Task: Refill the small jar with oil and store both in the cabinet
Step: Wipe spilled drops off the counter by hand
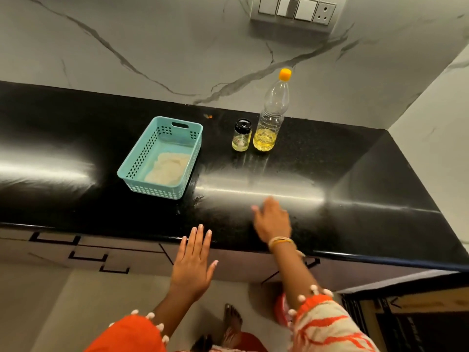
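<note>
A small glass jar [241, 135] with a black lid stands on the black countertop [330, 174], a little oil at its bottom. Right beside it stands a tall clear plastic oil bottle [271, 115] with an orange cap, about a quarter full of yellow oil. My right hand [272, 221] is stretched out over the counter, fingers straight and blurred, well short of the jar and holding nothing. Near the counter's front edge, my left hand [194, 262] hovers flat with fingers straight, also holding nothing.
A teal plastic basket [162, 156] with a pale cloth in it sits left of the jar. Cabinet fronts [101, 252] run below the counter; an opening shows at the lower right [406, 316]. A switch panel [297, 8] is on the marble wall.
</note>
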Tool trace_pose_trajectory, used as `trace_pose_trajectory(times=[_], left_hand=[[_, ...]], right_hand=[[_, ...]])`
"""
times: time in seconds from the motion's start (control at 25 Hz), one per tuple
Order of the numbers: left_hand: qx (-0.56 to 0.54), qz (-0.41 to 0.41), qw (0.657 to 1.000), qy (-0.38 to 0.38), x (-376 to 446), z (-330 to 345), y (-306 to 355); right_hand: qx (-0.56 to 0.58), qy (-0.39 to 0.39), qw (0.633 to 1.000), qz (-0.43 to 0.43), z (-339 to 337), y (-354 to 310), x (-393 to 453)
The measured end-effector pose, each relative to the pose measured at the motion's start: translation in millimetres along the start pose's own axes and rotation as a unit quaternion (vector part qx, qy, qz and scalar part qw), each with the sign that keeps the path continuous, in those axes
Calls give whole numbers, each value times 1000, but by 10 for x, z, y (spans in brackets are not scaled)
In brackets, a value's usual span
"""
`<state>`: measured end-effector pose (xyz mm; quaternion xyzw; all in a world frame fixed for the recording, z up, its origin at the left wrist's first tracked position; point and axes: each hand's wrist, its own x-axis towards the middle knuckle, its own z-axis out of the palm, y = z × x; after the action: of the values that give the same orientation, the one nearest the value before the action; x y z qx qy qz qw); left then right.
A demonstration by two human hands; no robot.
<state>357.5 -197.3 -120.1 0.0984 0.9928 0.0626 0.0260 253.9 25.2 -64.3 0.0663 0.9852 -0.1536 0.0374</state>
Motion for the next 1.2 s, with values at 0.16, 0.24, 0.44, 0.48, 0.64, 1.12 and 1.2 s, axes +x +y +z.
trace_pose_trajectory(times=[0.16, 0.24, 0.44, 0.48, 0.64, 1.12, 1.2], left_hand=[[31, 54, 998, -14, -45, 15, -48], [53, 77, 995, -16, -66, -40, -99], [57, 69, 996, -25, -131, -119, -56], [70, 71, 995, -21, -162, -118, -30], [43, 70, 997, -2, -253, -203, 5], [25, 50, 998, -43, -265, -106, -34], [36, 51, 997, -41, -269, -106, -42]], right_hand=[[22, 34, 976, 215, -120, 839, -421], [30, 49, 973, 224, -1, 485, -476], [48, -63, 995, -69, 378, -1017, -595], [32, -104, 985, -136, 461, -1166, -730], [-2, -62, 990, -127, 393, -722, -789], [16, -44, 994, -101, 592, -974, -1128], [9, -62, 988, -144, 658, -946, -1189]])
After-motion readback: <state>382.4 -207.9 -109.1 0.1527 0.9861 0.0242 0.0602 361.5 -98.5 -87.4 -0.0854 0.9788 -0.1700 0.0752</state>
